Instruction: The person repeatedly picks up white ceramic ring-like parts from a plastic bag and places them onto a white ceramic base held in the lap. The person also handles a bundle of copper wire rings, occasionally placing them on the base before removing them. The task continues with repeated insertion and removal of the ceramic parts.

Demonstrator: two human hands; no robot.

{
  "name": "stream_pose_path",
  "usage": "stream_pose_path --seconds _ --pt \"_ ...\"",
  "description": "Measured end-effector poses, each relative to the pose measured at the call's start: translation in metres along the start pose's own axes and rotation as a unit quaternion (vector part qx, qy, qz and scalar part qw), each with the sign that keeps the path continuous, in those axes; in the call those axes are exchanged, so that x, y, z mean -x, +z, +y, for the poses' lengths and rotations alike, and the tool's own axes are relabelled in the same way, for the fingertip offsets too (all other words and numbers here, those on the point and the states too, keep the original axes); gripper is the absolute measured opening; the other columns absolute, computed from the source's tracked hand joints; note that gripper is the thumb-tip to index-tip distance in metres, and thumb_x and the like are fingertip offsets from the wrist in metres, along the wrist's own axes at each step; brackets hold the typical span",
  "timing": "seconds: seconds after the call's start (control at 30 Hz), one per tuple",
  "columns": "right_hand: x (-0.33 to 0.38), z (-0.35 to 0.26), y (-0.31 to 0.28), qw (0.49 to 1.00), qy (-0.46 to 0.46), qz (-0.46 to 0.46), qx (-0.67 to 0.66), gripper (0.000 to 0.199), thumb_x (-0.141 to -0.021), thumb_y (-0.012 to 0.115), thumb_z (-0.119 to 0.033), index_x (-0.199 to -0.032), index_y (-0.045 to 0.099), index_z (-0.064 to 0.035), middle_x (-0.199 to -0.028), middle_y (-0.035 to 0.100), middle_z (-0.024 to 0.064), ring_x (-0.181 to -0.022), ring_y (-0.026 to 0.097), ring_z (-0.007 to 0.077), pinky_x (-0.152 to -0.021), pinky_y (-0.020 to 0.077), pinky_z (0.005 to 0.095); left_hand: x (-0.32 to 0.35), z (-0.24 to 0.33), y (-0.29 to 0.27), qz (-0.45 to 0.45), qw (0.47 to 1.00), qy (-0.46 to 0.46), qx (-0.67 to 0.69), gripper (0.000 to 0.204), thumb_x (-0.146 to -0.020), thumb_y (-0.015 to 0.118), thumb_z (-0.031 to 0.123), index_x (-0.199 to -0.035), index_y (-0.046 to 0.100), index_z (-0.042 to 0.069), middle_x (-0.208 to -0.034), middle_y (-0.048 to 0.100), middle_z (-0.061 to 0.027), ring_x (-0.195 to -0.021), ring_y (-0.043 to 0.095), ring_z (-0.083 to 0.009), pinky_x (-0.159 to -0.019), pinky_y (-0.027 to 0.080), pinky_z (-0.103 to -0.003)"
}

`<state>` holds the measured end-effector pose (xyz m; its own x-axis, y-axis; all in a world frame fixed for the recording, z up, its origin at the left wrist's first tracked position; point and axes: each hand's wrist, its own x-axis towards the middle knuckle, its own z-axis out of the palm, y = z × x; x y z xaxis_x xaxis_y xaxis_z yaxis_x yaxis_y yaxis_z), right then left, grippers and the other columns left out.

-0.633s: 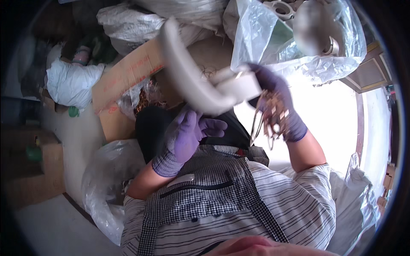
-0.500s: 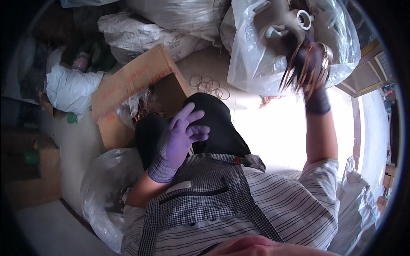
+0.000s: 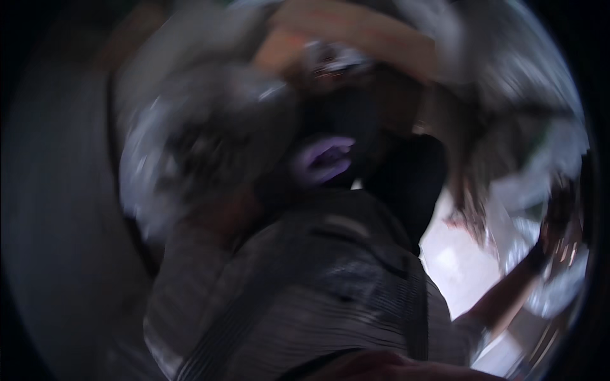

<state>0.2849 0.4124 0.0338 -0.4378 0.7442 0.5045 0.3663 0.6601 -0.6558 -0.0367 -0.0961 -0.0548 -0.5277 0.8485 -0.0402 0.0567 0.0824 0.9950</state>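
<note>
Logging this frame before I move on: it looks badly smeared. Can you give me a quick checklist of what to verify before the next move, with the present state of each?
1. Picture sharp: not ok, heavy motion blur.
2. Left hand in view: ok, purple glove, in front of the dark lap.
3. Left hand empty: cannot tell.
4. Right hand in view: ok, far right, arm stretched out.
5. Right hand's hold: cannot tell, smeared against plastic bags.
6. Cardboard box position: cannot tell, only a tan smear at the top.

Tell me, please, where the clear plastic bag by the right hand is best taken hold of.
Probably a bunched fold at the top of the clear plastic bag, reached from above, on the side where the right hand is. The film looks limp and crumpled, with no handle showing. Heavy blur hides finer detail.
</note>
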Motion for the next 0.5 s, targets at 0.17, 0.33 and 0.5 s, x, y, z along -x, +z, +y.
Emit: stream_pose_path --seconds 0.17,0.33,0.5 --pt "0.080 -0.067 0.051 0.948 -0.208 -0.239 -0.001 0.048 -0.109 0.040 -0.026 -0.146 0.045 0.0047 -0.138 0.060 0.0147 -0.119 0.064 0.0275 -0.100 0.0538 0.0358 0.135 -0.073 -0.088 0.250 0.904 0.031 -0.345 0.030 -0.100 0.059 0.018 -0.126 0.066 0.006 -0.112 0.069 -0.0140 -0.107 0.065 -0.0259 -0.095 0.051 -0.038" --pt "0.129 -0.061 0.092 0.781 0.136 -0.447 -0.414 0.054 -0.107 0.044 -0.033 -0.149 0.040 -0.0004 -0.129 0.062 0.0093 -0.107 0.063 0.0210 -0.085 0.0550 0.0318 0.218 -0.229 -0.161 0.364 0.804 -0.173 -0.437 0.037 -0.091 0.062 0.024 -0.123 0.067 0.005 -0.109 0.070 -0.0182 -0.102 0.068 -0.0331 -0.087 0.054 -0.045" --pt "0.158 -0.088 0.126 0.798 0.214 -0.407 -0.389 0.047 -0.104 0.054 -0.032 -0.140 0.053 -0.0036 -0.112 0.068 0.0058 -0.094 0.066 0.0157 -0.077 0.0545 0.0250 0.218 -0.307 -0.201 0.345 0.786 -0.400 -0.321 0.045 -0.093 0.062 0.038 -0.125 0.068 0.007 -0.120 0.069 -0.0226 -0.112 0.066 -0.0395 -0.093 0.053 -0.048"
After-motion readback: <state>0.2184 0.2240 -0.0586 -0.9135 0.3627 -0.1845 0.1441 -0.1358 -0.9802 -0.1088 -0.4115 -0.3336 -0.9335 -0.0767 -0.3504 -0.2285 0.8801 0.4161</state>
